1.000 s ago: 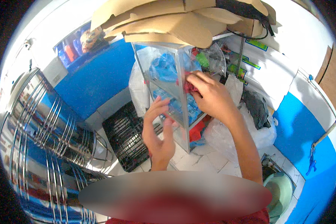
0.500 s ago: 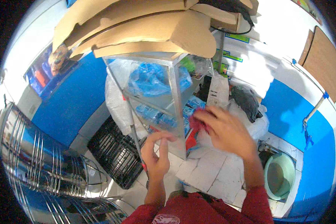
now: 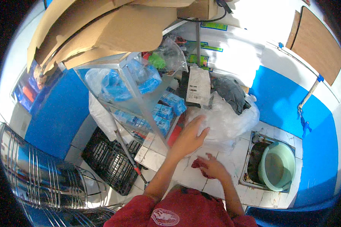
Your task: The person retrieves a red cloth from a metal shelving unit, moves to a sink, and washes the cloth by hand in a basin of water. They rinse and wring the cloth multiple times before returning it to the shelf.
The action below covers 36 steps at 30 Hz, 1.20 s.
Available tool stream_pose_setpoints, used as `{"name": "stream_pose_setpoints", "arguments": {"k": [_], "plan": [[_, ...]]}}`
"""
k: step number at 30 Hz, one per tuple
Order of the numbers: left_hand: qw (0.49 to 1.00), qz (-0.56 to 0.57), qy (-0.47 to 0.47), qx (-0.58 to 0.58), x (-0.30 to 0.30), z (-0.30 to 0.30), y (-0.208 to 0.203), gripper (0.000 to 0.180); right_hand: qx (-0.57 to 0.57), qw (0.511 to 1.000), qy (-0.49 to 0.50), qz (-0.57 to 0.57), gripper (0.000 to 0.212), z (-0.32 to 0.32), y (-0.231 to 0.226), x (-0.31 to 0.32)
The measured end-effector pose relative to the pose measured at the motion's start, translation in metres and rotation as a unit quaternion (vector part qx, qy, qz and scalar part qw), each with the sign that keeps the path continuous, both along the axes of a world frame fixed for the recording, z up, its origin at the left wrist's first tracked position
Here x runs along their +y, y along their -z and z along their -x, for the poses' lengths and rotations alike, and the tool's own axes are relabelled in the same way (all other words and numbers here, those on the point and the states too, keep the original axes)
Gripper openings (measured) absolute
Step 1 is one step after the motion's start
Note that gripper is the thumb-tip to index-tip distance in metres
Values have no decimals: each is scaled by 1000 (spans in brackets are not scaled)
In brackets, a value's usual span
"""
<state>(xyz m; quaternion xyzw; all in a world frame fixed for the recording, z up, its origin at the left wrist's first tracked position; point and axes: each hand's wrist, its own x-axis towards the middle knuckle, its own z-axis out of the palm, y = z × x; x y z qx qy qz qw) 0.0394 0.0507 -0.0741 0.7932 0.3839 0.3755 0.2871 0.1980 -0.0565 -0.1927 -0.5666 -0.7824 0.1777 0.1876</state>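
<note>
My right hand [image 3: 214, 168] is closed on a crumpled dark red cloth [image 3: 199, 164], low over the white tiled counter [image 3: 191, 172] and close to my body. Farther forward, my left hand [image 3: 189, 138] is open, its fingers and thumb stretched apart and nothing seen in it. Those fingers are at the near edge of a big translucent white plastic bag [image 3: 227, 123]; whether they touch it I cannot tell. Left of that hand stands a metal-framed glass shelf [image 3: 138, 98] holding blue packs [image 3: 163, 117] and a blue plastic bag [image 3: 117, 87]. A red item [image 3: 174, 135] shows beside my left wrist.
A sink [image 3: 250, 166] with a pale green basin [image 3: 278, 166] is at the right. Cardboard sheets [image 3: 113, 34] overhang the shelf. A black crate [image 3: 110, 159] and shiny metal cylinders [image 3: 41, 162] stand at the left. A grey bag [image 3: 231, 92] tops the white one.
The view has swung right. My left hand has reached forward and right toward the white bag, its fingers straightening. My right hand has drawn back toward my body with the red cloth.
</note>
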Motion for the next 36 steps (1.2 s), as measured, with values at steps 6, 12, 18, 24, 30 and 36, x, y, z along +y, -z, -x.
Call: {"name": "stream_pose_setpoints", "arguments": {"k": [6,12,18,24,30,36], "plan": [[996,-37,-71,26,30,-18,48,61,55,960,168,-217,46,-70,-153,76],[987,-36,-114,-109,55,-38,71,59,-152,896,267,-322,72,-92,-153,170],[976,-15,-116,-185,83,-48,63,56,68,933,251,-249,66,-117,-124,200],[954,9,-105,-282,95,-60,50,51,252,902,260,-234,43,-152,-125,214],[937,61,-64,-339,93,-60,39,49,647,732,192,-98,36,-185,-138,203],[961,51,-38,-270,101,-78,28,53,721,689,72,-9,33,-208,-151,215]]}}
